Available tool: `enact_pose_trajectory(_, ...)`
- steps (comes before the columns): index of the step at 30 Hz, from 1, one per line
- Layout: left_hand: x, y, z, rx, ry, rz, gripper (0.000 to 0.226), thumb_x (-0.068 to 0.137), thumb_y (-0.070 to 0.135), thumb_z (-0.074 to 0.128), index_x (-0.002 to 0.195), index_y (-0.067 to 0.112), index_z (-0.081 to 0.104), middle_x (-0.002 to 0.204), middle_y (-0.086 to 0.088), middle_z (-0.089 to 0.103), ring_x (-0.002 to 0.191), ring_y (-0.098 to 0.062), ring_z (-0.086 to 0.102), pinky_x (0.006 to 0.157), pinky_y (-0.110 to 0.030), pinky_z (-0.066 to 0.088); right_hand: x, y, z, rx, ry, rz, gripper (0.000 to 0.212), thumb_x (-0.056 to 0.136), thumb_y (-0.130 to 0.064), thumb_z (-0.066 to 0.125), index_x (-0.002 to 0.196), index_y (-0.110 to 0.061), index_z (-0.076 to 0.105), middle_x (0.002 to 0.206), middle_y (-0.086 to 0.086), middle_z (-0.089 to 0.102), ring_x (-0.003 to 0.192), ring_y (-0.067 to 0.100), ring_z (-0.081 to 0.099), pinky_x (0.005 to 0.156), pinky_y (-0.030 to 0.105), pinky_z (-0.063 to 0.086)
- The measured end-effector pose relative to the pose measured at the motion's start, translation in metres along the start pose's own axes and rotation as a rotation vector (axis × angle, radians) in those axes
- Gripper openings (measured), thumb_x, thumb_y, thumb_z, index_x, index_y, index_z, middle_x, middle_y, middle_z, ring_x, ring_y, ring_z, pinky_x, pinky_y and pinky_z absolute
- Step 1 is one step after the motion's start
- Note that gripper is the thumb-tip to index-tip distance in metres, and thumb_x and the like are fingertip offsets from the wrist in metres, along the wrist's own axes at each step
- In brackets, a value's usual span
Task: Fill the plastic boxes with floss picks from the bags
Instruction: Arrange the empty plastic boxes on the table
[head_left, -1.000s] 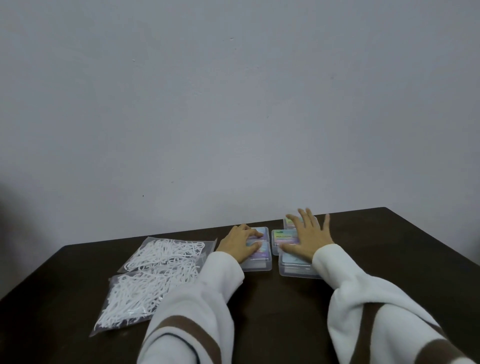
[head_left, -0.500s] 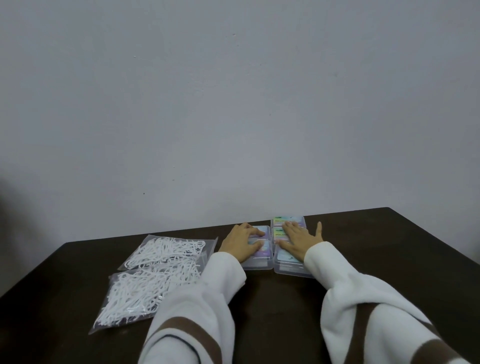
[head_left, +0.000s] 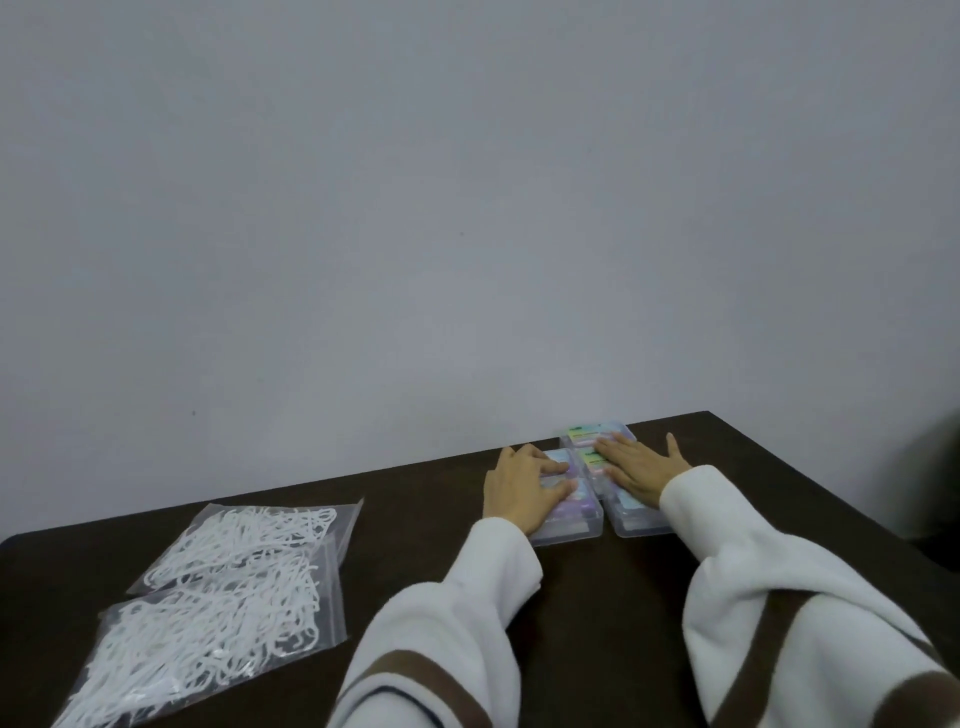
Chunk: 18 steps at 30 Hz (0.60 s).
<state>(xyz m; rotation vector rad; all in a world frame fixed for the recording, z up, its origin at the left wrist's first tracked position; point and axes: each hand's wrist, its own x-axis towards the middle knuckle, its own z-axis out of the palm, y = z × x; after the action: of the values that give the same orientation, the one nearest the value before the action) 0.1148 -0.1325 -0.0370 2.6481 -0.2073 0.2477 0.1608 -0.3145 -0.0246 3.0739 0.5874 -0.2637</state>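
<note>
Both your hands lay flat, fingers straight: left hand (head_left: 522, 486) on the left plastic boxes (head_left: 570, 525), right hand (head_left: 641, 465) on the right ones. Two bags (head_left: 228, 597) of floss picks sat well apart, unopened

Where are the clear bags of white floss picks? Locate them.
Head view: the two clear bags of white floss picks lie overlapping on the dark table's left side, left of the left hand.

The scene was dimly and evenly lit, with a cool grey cast across the wall (head_left: 467, 208) and no clear light source. Shadow pooled at the 9 o'clock and 3 o'clock edges. The dark table (head_left: 623, 597) showed almost no glare. Focus was soft throughout; labels on the plastic boxes (head_left: 592, 434) were unreadable. Wide-angle distortion bent the table's edges.
</note>
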Motion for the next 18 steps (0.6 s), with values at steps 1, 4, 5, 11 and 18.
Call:
enact_pose_trajectory(1, 0.005, 0.006, 0.005, 0.002, 0.008, 0.005, 0.042, 0.091, 0.045, 0.055, 0.129, 0.027, 0.057, 0.13, 0.002, 0.049, 0.119, -0.016, 0.04, 0.099, -0.033, 0.037, -0.001, 0.008, 0.001, 0.007, 0.005, 0.016, 0.054, 0.102, -0.037, 0.017, 0.149, -0.024, -0.006, 0.158, -0.004, -0.008, 0.145, 0.014, -0.008, 0.112, 0.056, -0.006)
enact_pose_trajectory(4, 0.021, 0.02, 0.016, 0.006, 0.024, 0.016, 0.041, 0.092, 0.045, 0.052, 0.13, 0.029, 0.056, 0.131, 0.003, 0.049, 0.12, -0.016, 0.039, 0.098, -0.033, 0.037, 0.0, 0.026, 0.002, 0.04, 0.035, 0.05, 0.052, 0.102, -0.034, 0.017, 0.149, -0.024, -0.004, 0.158, -0.002, -0.005, 0.145, 0.016, -0.004, 0.113, 0.054, -0.007)
enact_pose_trajectory(5, 0.027, 0.025, 0.021, 0.009, 0.026, 0.022, 0.041, 0.093, 0.044, 0.051, 0.13, 0.028, 0.056, 0.131, 0.003, 0.049, 0.12, -0.016, 0.039, 0.098, -0.033, 0.037, 0.0, 0.032, 0.003, 0.055, 0.047, 0.056, 0.051, 0.103, -0.033, 0.018, 0.149, -0.024, -0.001, 0.158, -0.002, -0.002, 0.146, 0.018, -0.001, 0.113, 0.052, -0.006)
enact_pose_trajectory(11, 0.049, 0.04, 0.038, 0.035, 0.015, 0.054, 0.041, 0.094, 0.045, 0.049, 0.131, 0.029, 0.055, 0.132, 0.003, 0.048, 0.12, -0.016, 0.039, 0.096, -0.033, 0.036, 0.002, 0.065, 0.003, 0.124, 0.085, 0.075, 0.047, 0.103, -0.029, 0.02, 0.149, -0.027, 0.009, 0.158, -0.004, 0.007, 0.145, 0.017, 0.01, 0.116, 0.049, -0.001)
enact_pose_trajectory(18, 0.072, 0.058, 0.051, 0.07, 0.045, 0.044, 0.039, 0.094, 0.046, 0.049, 0.129, 0.03, 0.056, 0.131, 0.003, 0.048, 0.119, -0.018, 0.04, 0.096, -0.036, 0.038, 0.012, 0.097, -0.003, -0.052, 0.065, 0.053, 0.049, 0.102, -0.037, 0.016, 0.149, -0.029, 0.004, 0.158, -0.009, -0.003, 0.145, 0.011, -0.005, 0.114, 0.053, -0.001)
